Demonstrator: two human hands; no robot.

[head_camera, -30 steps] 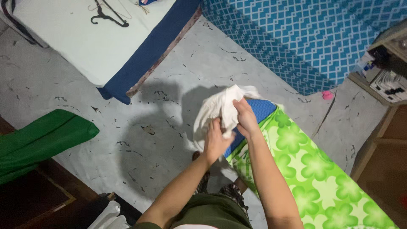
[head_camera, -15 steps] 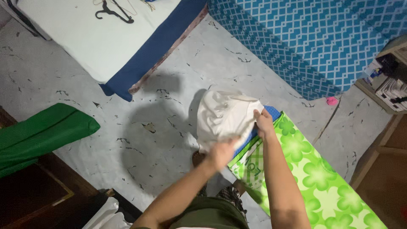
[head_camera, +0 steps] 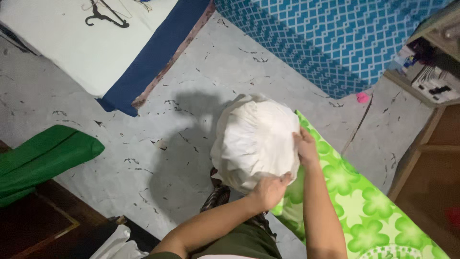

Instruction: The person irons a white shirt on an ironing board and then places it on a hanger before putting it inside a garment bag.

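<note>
A white cloth is spread open in the air in front of me, over the near end of a bright green board cover with a flower pattern. My left hand grips the cloth's lower edge. Its right edge is pinched by my right hand. The cloth hides the end of the green cover beneath it.
A pale mattress with a dark blue edge lies at top left with a black hanger on it. A blue patterned bed fills the top right. Green folded fabric sits at left, wooden shelves at right.
The cloth went from bunched between both hands to spread wide. My left hand dropped to its lower edge and my right hand moved right. The blue patch under the cloth is now covered.
</note>
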